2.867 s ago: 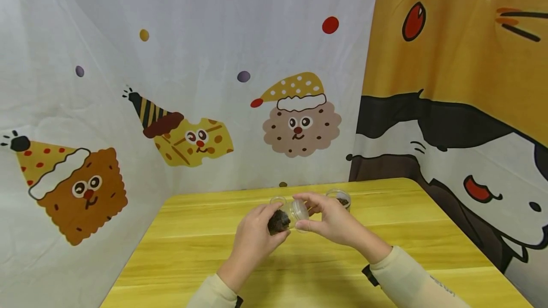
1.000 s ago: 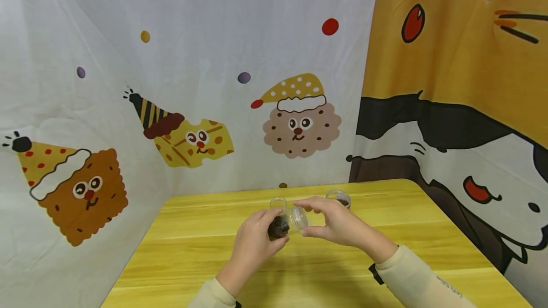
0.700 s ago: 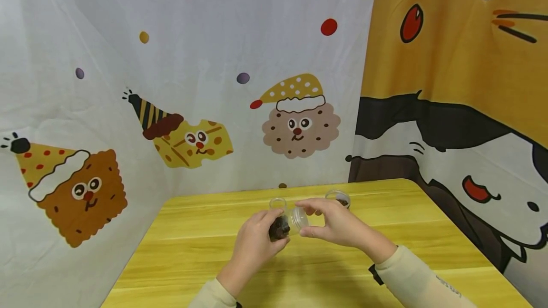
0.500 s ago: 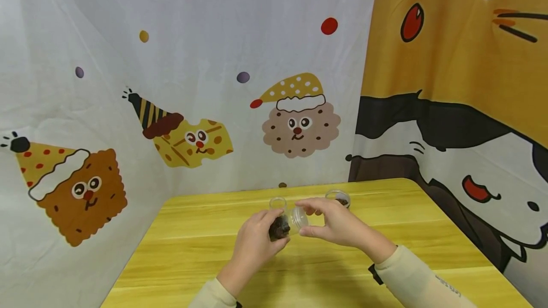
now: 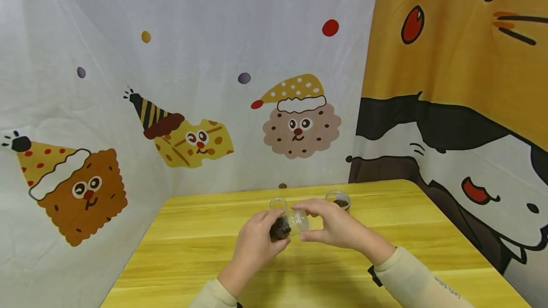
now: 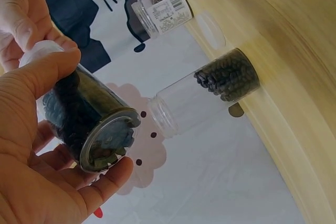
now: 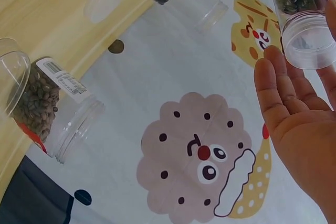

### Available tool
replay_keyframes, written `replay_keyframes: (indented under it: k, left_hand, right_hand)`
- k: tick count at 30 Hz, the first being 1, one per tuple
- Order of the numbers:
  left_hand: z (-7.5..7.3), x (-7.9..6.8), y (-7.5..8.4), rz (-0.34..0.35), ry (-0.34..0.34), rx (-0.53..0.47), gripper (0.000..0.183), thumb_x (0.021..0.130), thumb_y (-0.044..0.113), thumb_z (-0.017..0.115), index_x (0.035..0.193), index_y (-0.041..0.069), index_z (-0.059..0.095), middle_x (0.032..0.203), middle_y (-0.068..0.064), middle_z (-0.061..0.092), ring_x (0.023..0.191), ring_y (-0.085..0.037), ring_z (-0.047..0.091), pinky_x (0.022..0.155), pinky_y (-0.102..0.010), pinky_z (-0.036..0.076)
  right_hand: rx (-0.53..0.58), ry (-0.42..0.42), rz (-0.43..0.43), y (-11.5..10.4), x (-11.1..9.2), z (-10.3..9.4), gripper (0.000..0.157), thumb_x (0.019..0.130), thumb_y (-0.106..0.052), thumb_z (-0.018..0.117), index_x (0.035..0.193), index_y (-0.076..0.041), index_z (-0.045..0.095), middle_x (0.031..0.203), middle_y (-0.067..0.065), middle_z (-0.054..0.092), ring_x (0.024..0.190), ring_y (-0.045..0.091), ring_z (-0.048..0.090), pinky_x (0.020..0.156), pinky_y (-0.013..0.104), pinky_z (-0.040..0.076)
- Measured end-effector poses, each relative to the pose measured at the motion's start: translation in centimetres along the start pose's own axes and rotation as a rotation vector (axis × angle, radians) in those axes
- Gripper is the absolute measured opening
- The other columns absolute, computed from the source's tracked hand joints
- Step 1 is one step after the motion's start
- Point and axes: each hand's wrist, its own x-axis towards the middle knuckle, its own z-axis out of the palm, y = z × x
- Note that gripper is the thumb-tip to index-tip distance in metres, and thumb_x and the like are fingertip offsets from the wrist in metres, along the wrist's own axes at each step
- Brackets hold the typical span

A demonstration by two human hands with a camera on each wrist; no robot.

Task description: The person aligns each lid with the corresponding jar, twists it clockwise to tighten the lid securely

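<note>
My left hand [image 5: 258,237] holds a clear jar [image 6: 79,108] of dark beans, tilted on its side above the table with its lid end to the right. Thumb and fingers curl round the jar's body. At the other end my right hand [image 5: 338,225] has its thumb and fingertips on the rim of the clear lid [image 5: 301,221], which sits on the jar's mouth. Behind my hands a lidless clear jar [image 6: 210,90], partly filled with dark beans, stands upright on the table; in the head view the left hand and held jar mostly hide it.
A labelled clear jar [image 5: 338,201] of brown beans stands lidless toward the table's back right. A loose clear lid [image 6: 211,31] lies between the standing jars. Another clear round piece [image 7: 13,77] is near the labelled jar. The wooden table [image 5: 192,246] meets printed curtains behind.
My right fingers have shifted round the lid, spreading away and then closing in slightly. My left hand stays almost in place with the jar. The standing jars have not moved.
</note>
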Motion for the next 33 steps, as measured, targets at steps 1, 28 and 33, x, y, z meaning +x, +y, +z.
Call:
replay_keyframes:
  k: [1, 28, 33]
  left_hand:
    - [0.00, 0.00, 0.00, 0.001, 0.000, 0.001, 0.068, 0.074, 0.037, 0.100, 0.133, 0.019, 0.072, 0.119, -0.004, 0.078, 0.102, -0.023, 0.076, 0.084, -0.044, 0.065]
    - [0.07, -0.02, 0.26, 0.015, 0.010, 0.038, 0.068, 0.074, 0.039, 0.100, 0.133, 0.021, 0.072, 0.120, -0.004, 0.078, 0.104, -0.023, 0.076, 0.086, -0.045, 0.065]
    - [0.20, -0.11, 0.15, 0.013, 0.017, 0.032, 0.069, 0.073, 0.037, 0.101, 0.133, 0.020, 0.072, 0.120, -0.004, 0.078, 0.104, -0.024, 0.076, 0.087, -0.045, 0.065]
  right_hand:
    - [-0.004, 0.002, 0.000, -0.01, 0.00, 0.05, 0.064, 0.089, -0.031, 0.089, 0.147, -0.018, 0.063, 0.142, 0.001, 0.070, 0.113, 0.012, 0.068, 0.094, 0.040, 0.063]
    - [0.078, 0.002, 0.081, 0.14, -0.08, 0.48, 0.057, 0.100, -0.040, 0.076, 0.149, -0.014, 0.062, 0.125, -0.001, 0.076, 0.094, 0.006, 0.070, 0.080, 0.028, 0.061]
    - [0.059, -0.017, 0.114, 0.26, -0.27, 0.54, 0.070, 0.099, -0.047, 0.076, 0.157, -0.017, 0.053, 0.140, 0.005, 0.070, 0.104, 0.012, 0.072, 0.082, 0.031, 0.062]
